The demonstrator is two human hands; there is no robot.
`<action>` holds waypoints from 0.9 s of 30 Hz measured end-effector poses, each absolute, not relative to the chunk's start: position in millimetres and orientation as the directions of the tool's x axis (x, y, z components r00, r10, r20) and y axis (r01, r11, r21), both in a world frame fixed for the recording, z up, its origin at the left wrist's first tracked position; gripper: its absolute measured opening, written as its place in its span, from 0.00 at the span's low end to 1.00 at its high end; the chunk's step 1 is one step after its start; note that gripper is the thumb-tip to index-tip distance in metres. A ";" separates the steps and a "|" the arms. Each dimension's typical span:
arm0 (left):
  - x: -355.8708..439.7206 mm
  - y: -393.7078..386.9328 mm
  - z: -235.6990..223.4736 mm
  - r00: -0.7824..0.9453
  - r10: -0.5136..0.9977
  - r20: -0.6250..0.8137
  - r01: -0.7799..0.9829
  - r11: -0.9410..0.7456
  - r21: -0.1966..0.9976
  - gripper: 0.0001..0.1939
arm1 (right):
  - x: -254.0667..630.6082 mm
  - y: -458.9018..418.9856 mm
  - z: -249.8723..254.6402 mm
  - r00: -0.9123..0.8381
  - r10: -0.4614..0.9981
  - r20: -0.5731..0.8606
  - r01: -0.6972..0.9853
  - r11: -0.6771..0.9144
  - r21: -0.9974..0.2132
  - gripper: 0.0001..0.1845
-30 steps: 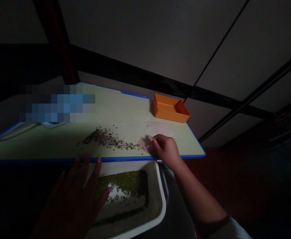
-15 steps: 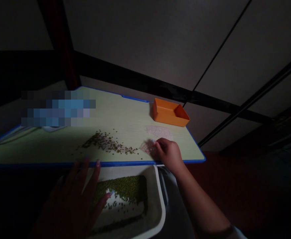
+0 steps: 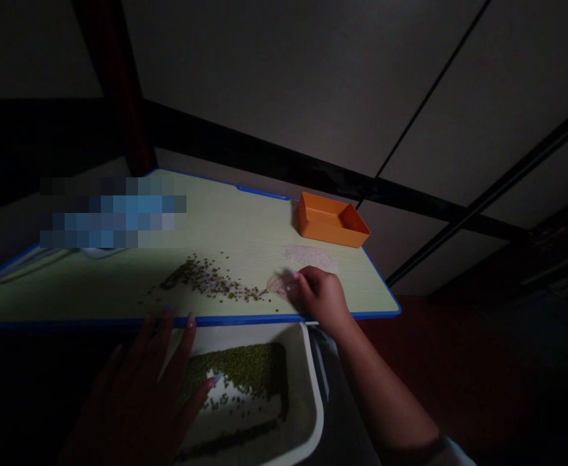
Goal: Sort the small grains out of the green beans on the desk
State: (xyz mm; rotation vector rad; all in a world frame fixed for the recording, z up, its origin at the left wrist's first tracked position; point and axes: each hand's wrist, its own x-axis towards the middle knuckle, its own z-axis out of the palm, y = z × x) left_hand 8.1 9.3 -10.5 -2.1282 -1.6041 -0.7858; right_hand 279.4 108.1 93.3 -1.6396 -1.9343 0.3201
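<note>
My right hand [image 3: 320, 294] pinches a small, clear, rounded plastic piece [image 3: 280, 285] with thumb and fingers, low over the table. Its edge lies beside the right end of a scatter of green beans mixed with pale grains [image 3: 211, 278]. Just beyond my right hand spreads a thin patch of pale, rice-like grains [image 3: 308, 255]. My left hand [image 3: 152, 375] is open, fingers spread, above the left part of a white plastic tub [image 3: 308, 401]. Inside that tub lie many green beans [image 3: 252, 366], heaped toward the far side.
An orange open box [image 3: 332, 223] stands at the table's far right. The pale yellow-green table [image 3: 216, 207] has a blue edge. A blurred bluish patch [image 3: 119, 217] covers something at the left, with a cable beside it. Behind are light panels with dark strips.
My right hand has shifted slightly left with the clear plastic piece, closer to the bean scatter. My left hand stays in place.
</note>
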 end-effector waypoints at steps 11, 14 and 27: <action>9.5 9.3 -7.3 0.227 0.745 0.627 0.953 -0.302 0.013 0.41 | 278.1 101.9 95.9 -0.081 0.970 0.228 0.870 0.180 -0.459 0.16; 8.3 9.0 -7.9 0.224 0.752 0.620 0.955 -0.295 0.012 0.40 | 277.8 106.8 97.1 -0.035 0.969 0.243 0.928 0.121 -0.351 0.16; 8.3 11.9 -11.0 0.201 0.741 0.641 0.941 -0.328 0.084 0.43 | 259.8 110.5 111.5 -0.077 0.989 0.127 0.997 0.079 -0.007 0.18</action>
